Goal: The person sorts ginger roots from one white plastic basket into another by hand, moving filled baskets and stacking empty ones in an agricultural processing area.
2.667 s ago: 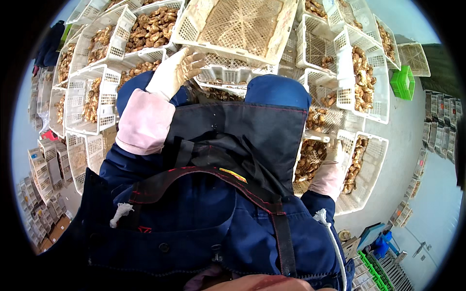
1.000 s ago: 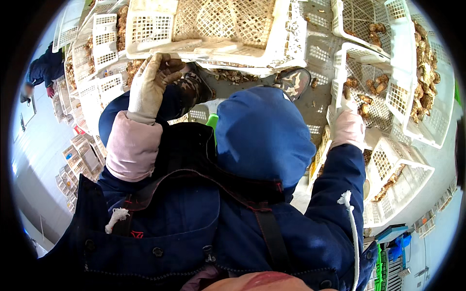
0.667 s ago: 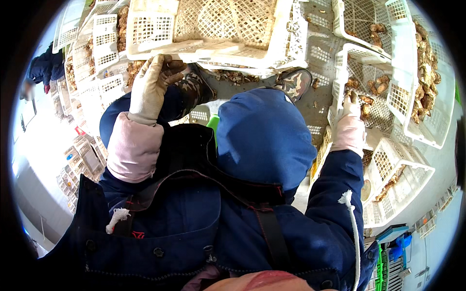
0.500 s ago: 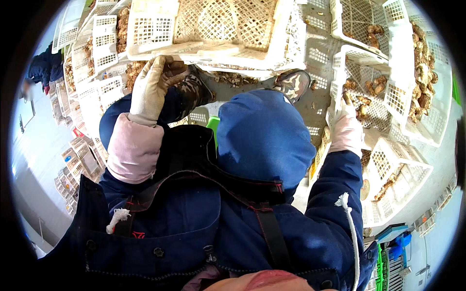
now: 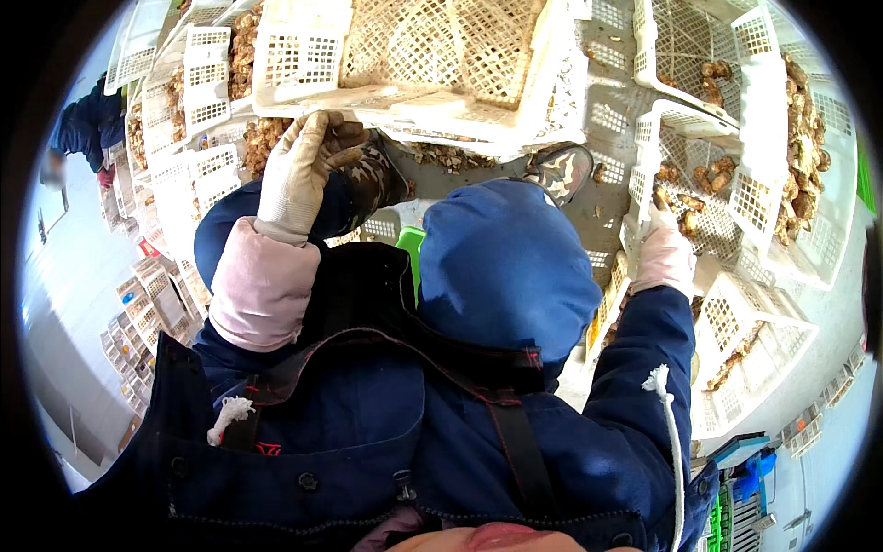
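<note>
My left hand point(image 5: 302, 175), in a pale, stained work glove, is up in front of the large white plastic crate point(image 5: 405, 103). Its fingers are curled in toward the thumb, just below the crate's near rim; whatever is between them is too small to make out. Over on the right, my gloved right hand point(image 5: 660, 216) reaches to the left side of a smaller white crate point(image 5: 694, 124). Brown knobbly pieces point(image 5: 714, 173), which look like mushrooms, lie in that crate close to its fingertips. The fingers there are small and partly hidden, so their grip is unclear.
More brown pieces fill a crate point(image 5: 800, 156) at far right and crates point(image 5: 207, 78) at left. A tipped white crate point(image 5: 759, 354) stands lower right. Scraps point(image 5: 451, 156) litter the floor between my boots. Another person point(image 5: 87, 129) bends at far left.
The whole view has shifted slightly, with the crates appearing a little lower and to the right. My left fingers look more drawn together. My right hand stays at the same crate.
</note>
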Motion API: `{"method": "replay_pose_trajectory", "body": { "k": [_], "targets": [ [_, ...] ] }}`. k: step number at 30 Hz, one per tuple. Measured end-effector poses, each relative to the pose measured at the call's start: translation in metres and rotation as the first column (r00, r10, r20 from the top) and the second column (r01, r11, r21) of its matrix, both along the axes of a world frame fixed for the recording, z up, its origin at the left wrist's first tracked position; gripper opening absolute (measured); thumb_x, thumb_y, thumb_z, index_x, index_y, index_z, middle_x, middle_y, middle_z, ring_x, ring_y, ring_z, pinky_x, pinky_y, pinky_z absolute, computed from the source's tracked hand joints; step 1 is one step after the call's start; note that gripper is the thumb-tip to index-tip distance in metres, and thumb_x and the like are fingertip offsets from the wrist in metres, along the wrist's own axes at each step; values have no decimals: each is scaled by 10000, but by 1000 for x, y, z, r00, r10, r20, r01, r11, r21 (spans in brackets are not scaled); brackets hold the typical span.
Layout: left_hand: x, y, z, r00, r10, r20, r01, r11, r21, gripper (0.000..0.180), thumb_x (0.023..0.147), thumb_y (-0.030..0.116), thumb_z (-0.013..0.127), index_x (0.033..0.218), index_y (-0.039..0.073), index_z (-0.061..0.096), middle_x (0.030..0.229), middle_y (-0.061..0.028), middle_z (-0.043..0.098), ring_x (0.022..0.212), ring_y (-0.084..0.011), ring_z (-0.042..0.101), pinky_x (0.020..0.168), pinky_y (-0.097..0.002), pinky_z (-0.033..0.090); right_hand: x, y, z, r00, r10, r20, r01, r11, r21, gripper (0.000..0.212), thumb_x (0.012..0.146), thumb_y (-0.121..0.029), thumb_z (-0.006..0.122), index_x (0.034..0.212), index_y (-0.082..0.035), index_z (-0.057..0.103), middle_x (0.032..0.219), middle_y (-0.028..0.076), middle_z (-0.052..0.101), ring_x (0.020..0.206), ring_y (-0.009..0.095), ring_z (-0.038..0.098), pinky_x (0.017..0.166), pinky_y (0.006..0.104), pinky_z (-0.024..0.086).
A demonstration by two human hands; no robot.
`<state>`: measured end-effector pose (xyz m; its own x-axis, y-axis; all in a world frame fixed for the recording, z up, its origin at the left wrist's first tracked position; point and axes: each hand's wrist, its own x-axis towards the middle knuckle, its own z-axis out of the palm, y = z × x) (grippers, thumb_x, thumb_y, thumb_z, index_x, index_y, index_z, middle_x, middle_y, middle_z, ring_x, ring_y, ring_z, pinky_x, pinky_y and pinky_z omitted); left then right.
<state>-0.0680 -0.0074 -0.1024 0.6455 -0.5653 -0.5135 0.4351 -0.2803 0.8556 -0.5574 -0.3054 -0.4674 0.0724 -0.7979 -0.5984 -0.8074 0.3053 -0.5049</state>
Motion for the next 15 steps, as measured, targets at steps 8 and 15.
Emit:
{"method": "replay_pose_trajectory", "body": {
  "k": [8,15],
  "targets": [
    [2,-5,-3,999,33,-31,-33,999,-3,268,1012,236,518,1117,3,599,1027,-118,663,961,-254,669,815,-345,548,17,-14,-1,991,109,-80,-106,994,34,431,954,-201,579,1370,-111,505,1038,99,654,891,191,608,736,321,507],
    [3,-19,-6,1000,3,9,-2,999,-33,293,1007,262,522,1108,-2,600,1030,-147,672,927,-260,672,804,-373,558,-29,6,2,999,0,49,3,999,-53,417,964,-183,572,1371,-128,501,976,88,662,821,185,615,684,323,518]
  ]
}}
